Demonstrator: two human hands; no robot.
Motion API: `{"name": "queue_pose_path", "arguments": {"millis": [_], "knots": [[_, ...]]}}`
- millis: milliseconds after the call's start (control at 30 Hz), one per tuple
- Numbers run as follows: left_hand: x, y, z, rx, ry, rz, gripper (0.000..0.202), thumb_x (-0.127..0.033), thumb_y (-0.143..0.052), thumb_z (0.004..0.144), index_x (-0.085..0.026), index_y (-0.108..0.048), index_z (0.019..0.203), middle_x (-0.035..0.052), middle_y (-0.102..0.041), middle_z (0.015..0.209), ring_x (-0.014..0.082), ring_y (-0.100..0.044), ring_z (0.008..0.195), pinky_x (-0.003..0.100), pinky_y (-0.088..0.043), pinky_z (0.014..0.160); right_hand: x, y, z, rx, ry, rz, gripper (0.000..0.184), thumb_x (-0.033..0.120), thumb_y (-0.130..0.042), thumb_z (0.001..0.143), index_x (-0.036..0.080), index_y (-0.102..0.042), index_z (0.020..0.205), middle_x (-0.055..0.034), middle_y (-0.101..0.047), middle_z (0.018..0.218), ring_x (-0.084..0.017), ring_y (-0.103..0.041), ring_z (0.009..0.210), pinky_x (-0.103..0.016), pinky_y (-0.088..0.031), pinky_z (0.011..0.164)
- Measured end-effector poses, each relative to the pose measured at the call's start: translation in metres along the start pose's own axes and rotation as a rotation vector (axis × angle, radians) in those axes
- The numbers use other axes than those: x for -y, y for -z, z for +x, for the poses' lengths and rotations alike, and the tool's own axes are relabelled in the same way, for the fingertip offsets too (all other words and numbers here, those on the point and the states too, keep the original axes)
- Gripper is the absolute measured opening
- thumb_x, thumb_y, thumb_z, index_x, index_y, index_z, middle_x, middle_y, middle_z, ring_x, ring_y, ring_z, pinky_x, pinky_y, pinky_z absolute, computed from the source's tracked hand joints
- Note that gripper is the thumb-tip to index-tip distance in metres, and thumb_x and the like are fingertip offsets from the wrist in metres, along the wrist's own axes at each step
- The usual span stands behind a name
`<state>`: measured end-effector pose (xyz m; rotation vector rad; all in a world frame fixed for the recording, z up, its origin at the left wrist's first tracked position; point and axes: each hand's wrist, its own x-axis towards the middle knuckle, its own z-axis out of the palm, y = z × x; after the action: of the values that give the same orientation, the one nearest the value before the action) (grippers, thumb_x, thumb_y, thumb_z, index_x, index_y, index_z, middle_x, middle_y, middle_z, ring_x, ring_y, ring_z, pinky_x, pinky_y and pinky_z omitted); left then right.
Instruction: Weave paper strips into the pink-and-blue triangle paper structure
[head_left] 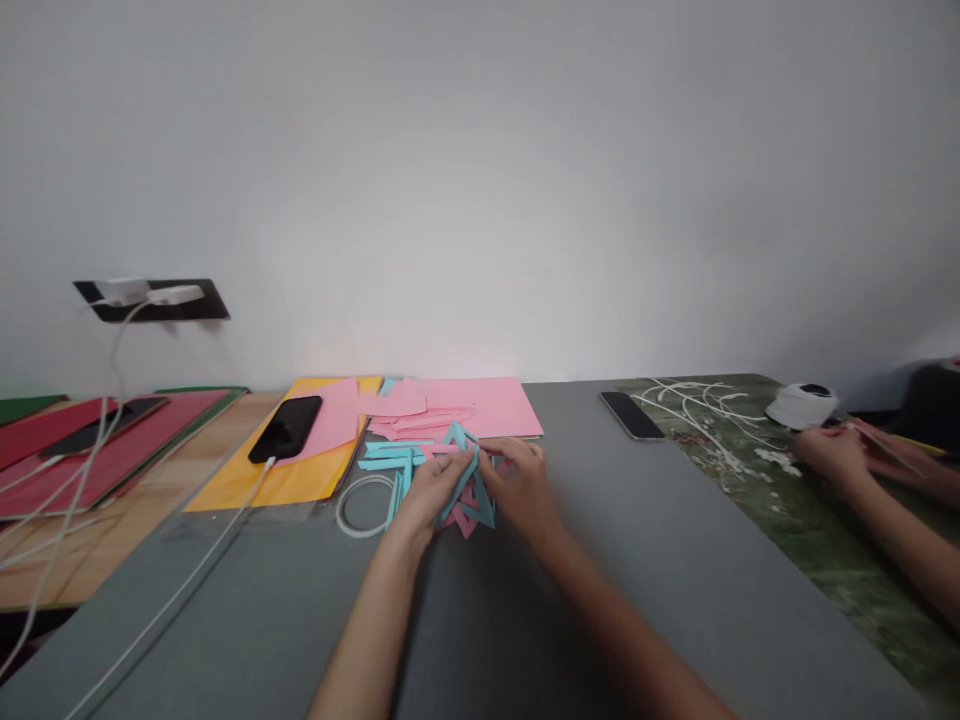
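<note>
Between my hands is a folded paper star [466, 505] made of blue and pink strips, held just above the grey table. My left hand [433, 488] grips its left side, thumb and fingers closed on the paper. With fingertips pinched near its upper middle, my right hand [519, 482] holds it from the right. Several blue folded paper strips [394, 455] lie just behind and left of my left hand. A roll of tape [366, 506] rests flat beside them. Cut pink paper strips [424, 422] lie behind the star.
Pink sheets [495, 405] and a yellow envelope [315, 486] lie toward the wall. A phone [286, 428] with a white charging cable [191, 580] is at left, another phone [631, 414] at right. Farther right, a co-worker's hands [840, 460] work near white cords [697, 408].
</note>
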<state>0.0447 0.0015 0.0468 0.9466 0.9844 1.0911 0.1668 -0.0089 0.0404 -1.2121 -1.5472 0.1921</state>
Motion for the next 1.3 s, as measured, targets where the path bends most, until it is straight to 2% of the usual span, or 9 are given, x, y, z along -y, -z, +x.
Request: {"name": "queue_pose_path", "arguments": {"millis": [267, 500, 700, 933, 1100, 1300], "knots": [[0.0041, 0.001, 0.0021, 0.021, -0.029, 0.029, 0.037, -0.047, -0.074, 0.055, -0.011, -0.066, 0.063, -0.0004, -0.057, 0.047, 0.0077, -0.048, 0.044, 0.019, -0.035, 0.043, -0.0002, -0.0016, 0.0005, -0.036, -0.005, -0.037, 0.014, 0.026, -0.055, 0.076, 0.023, -0.069, 0.076, -0.0022, -0.071, 0.078, -0.019, -0.064, 0.08, -0.037, -0.036, 0.084], [0.0022, -0.001, -0.0003, 0.02, -0.022, 0.052, 0.037, -0.049, -0.073, 0.056, -0.013, -0.063, 0.055, 0.0001, -0.056, 0.045, 0.0108, -0.052, 0.051, 0.02, -0.037, 0.049, -0.0045, -0.0008, 0.001, -0.006, -0.097, 0.13, 0.012, 0.028, -0.059, 0.074, 0.023, -0.069, 0.076, -0.0027, -0.071, 0.078, -0.019, -0.064, 0.078, -0.035, -0.043, 0.078], [0.003, -0.0021, -0.0006, -0.016, -0.042, 0.055, 0.037, -0.048, -0.074, 0.055, -0.012, -0.064, 0.058, -0.0011, -0.056, 0.048, 0.0079, -0.047, 0.047, 0.019, -0.033, 0.046, -0.003, -0.0001, 0.0005, -0.035, -0.072, 0.095, 0.01, 0.027, -0.059, 0.073, 0.024, -0.069, 0.073, -0.0027, -0.072, 0.079, -0.02, -0.064, 0.08, -0.039, -0.04, 0.086], [0.0035, -0.0008, -0.0003, 0.043, -0.024, 0.049, 0.035, -0.045, -0.072, 0.059, -0.012, -0.063, 0.058, 0.0004, -0.058, 0.049, 0.008, -0.049, 0.047, 0.019, -0.035, 0.046, 0.0011, 0.0007, 0.001, -0.048, -0.065, 0.034, 0.009, 0.023, -0.059, 0.073, 0.023, -0.068, 0.071, -0.0019, -0.072, 0.076, -0.02, -0.064, 0.08, -0.038, -0.037, 0.085], [0.0045, -0.0003, 0.0001, 0.024, -0.049, 0.026, 0.031, -0.042, -0.073, 0.06, -0.012, -0.065, 0.063, -0.0009, -0.06, 0.055, 0.006, -0.048, 0.048, 0.018, -0.035, 0.048, 0.0014, 0.0018, 0.001, -0.048, -0.045, -0.002, 0.01, 0.025, -0.058, 0.074, 0.022, -0.067, 0.071, -0.0025, -0.072, 0.078, -0.02, -0.064, 0.081, -0.038, -0.035, 0.085], [0.0051, -0.0015, 0.0003, 0.007, -0.065, 0.059, 0.036, -0.046, -0.073, 0.058, -0.012, -0.064, 0.062, -0.0022, -0.056, 0.049, 0.006, -0.045, 0.045, 0.018, -0.032, 0.045, 0.0001, 0.0004, 0.0001, -0.073, 0.004, -0.091, 0.011, 0.026, -0.057, 0.075, 0.021, -0.067, 0.072, -0.0028, -0.071, 0.078, -0.02, -0.063, 0.082, -0.039, -0.03, 0.089]]}}
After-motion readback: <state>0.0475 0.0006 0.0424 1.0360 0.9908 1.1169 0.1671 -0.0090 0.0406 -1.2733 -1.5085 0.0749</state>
